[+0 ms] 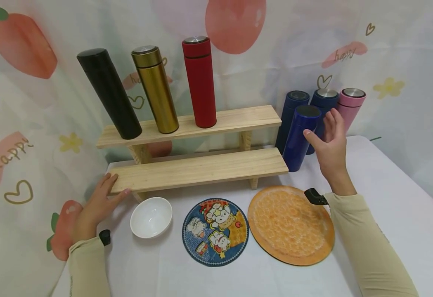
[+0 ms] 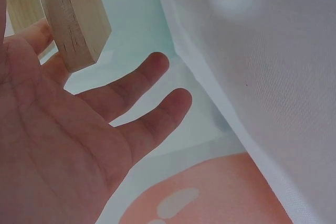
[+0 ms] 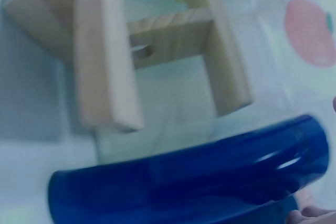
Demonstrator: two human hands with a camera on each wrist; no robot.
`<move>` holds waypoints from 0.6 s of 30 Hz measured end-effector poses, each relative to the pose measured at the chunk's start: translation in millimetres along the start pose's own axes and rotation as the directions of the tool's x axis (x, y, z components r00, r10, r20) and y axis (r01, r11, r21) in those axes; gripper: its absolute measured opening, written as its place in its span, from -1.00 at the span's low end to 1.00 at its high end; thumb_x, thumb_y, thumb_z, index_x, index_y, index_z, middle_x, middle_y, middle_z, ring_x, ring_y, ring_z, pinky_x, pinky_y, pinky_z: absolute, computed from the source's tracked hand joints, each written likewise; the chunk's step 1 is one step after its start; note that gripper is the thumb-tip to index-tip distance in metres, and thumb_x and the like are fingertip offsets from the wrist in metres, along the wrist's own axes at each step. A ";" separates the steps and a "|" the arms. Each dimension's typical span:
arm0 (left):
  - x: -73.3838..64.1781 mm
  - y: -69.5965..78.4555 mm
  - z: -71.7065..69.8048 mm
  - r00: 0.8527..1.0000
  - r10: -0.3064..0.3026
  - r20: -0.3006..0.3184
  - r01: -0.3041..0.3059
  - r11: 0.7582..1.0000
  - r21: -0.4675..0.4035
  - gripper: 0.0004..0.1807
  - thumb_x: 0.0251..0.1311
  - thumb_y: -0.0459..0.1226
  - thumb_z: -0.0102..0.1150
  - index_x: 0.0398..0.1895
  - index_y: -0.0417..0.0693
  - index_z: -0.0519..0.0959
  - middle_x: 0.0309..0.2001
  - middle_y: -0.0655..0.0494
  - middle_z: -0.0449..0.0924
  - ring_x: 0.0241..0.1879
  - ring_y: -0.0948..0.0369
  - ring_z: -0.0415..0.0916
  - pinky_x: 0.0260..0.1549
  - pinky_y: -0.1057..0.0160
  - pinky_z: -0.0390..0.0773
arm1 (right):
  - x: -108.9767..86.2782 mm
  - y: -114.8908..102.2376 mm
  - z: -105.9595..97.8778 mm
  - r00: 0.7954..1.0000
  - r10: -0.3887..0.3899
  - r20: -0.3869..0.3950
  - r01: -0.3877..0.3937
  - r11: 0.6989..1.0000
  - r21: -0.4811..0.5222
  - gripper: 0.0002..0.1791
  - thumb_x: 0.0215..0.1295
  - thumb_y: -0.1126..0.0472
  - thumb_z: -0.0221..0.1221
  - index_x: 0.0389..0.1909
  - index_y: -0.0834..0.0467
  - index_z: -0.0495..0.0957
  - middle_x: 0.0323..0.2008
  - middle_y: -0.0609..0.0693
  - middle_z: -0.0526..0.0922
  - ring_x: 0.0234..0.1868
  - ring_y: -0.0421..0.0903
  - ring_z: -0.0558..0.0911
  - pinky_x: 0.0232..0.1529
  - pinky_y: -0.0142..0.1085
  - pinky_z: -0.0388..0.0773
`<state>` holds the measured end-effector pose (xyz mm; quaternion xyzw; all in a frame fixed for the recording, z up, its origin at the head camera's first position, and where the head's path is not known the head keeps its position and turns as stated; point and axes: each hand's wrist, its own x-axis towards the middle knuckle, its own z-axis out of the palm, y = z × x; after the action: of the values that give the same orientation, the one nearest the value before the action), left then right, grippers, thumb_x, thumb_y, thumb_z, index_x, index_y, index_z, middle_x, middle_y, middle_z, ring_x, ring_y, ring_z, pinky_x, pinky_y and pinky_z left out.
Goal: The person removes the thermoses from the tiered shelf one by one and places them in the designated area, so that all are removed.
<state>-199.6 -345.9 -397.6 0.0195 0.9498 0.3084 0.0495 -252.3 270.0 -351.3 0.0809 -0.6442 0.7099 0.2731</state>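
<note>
My left hand (image 1: 99,204) grips the left end of the lower board of a two-tier wooden shelf (image 1: 201,169). In the left wrist view, its index and middle fingers pass behind the board end (image 2: 76,24), while the other two fingers stick out straight. My right hand (image 1: 331,150) is beside a glossy blue thermos bottle (image 1: 297,142), its fingers spread and its thumb tip right at the bottle's upper side. That bottle (image 3: 194,174) stands upright at the shelf's right end. Behind it are two dark blue bottles (image 1: 288,119) and a pink bottle (image 1: 350,105).
Black (image 1: 110,95), gold (image 1: 156,90) and red (image 1: 200,82) bottles stand on the upper board. In front of the shelf lie a white bowl (image 1: 151,217), a round cartoon mat (image 1: 215,232) and an orange round mat (image 1: 290,225). A printed cloth hangs behind.
</note>
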 end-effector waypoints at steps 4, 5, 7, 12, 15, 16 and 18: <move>-0.3 0.9 -0.1 1.000 0.014 -0.005 -0.014 1.000 -0.003 0.07 0.53 0.13 0.19 0.71 -0.35 -0.11 0.69 -0.43 -0.36 0.61 -0.47 -0.28 0.43 -0.55 -0.04 | 0.9 -15.2 7.1 0.997 -0.075 -0.010 0.076 0.995 0.058 0.13 0.28 0.50 0.32 0.72 0.24 -0.16 0.73 0.14 -0.16 0.72 -0.07 -0.10 0.59 -0.41 -0.16; -0.5 1.2 -0.3 1.000 0.015 -0.006 -0.015 1.000 -0.003 0.07 0.53 0.13 0.19 0.71 -0.35 -0.11 0.69 -0.43 -0.36 0.61 -0.47 -0.28 0.43 -0.55 -0.04 | 0.6 -18.8 9.8 0.996 -0.092 -0.013 0.093 0.993 0.070 0.13 0.27 0.51 0.32 0.72 0.24 -0.15 0.73 0.13 -0.15 0.72 -0.08 -0.10 0.59 -0.42 -0.16; -0.8 1.4 -0.4 1.000 0.013 -0.004 -0.013 1.000 -0.002 0.08 0.53 0.15 0.19 0.71 -0.34 -0.11 0.69 -0.42 -0.36 0.61 -0.47 -0.28 0.42 -0.55 -0.04 | -0.6 -25.7 16.1 0.991 -0.133 -0.020 0.134 0.986 0.101 0.12 0.24 0.54 0.31 0.71 0.27 -0.12 0.73 0.13 -0.11 0.71 -0.09 -0.08 0.59 -0.41 -0.14; -1.0 0.5 -0.4 1.000 0.020 -0.010 -0.020 1.000 0.008 0.08 0.52 0.15 0.20 0.71 -0.35 -0.10 0.69 -0.43 -0.34 0.61 -0.47 -0.26 0.42 -0.55 -0.02 | -4.7 -40.8 35.3 0.974 -0.227 -0.016 0.227 0.961 0.161 0.04 0.20 0.57 0.26 0.67 0.36 -0.03 0.70 0.16 -0.01 0.71 -0.05 -0.03 0.61 -0.36 -0.11; -0.7 -0.6 0.2 1.000 0.022 -0.014 -0.022 1.000 0.011 0.08 0.53 0.15 0.20 0.71 -0.35 -0.10 0.69 -0.44 -0.33 0.61 -0.47 -0.25 0.43 -0.54 -0.02 | -5.0 -46.8 48.3 0.966 -0.258 0.009 0.251 0.949 0.189 0.01 0.20 0.58 0.24 0.66 0.39 -0.01 0.69 0.20 0.01 0.71 -0.01 -0.02 0.62 -0.32 -0.09; -0.5 -1.0 0.5 1.000 0.020 -0.015 -0.020 1.000 0.011 0.07 0.53 0.14 0.20 0.71 -0.36 -0.10 0.69 -0.44 -0.34 0.61 -0.47 -0.25 0.43 -0.54 -0.03 | -4.8 -48.4 52.8 0.965 -0.262 0.022 0.253 0.949 0.186 0.01 0.21 0.57 0.23 0.66 0.40 -0.02 0.69 0.20 0.01 0.71 -0.01 -0.02 0.62 -0.31 -0.08; -0.3 -1.1 0.9 1.000 0.016 -0.016 -0.016 1.000 0.010 0.07 0.53 0.14 0.20 0.71 -0.36 -0.10 0.68 -0.44 -0.34 0.61 -0.47 -0.26 0.43 -0.54 -0.03 | -4.6 -51.1 61.4 0.962 -0.267 0.057 0.253 0.951 0.176 0.00 0.24 0.55 0.23 0.67 0.39 -0.03 0.70 0.19 -0.01 0.71 -0.01 -0.02 0.63 -0.27 -0.08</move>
<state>-199.2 -346.3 -398.9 0.0250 0.9514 0.3044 0.0393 -237.8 210.9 -299.3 0.2161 -0.5764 0.7155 0.3302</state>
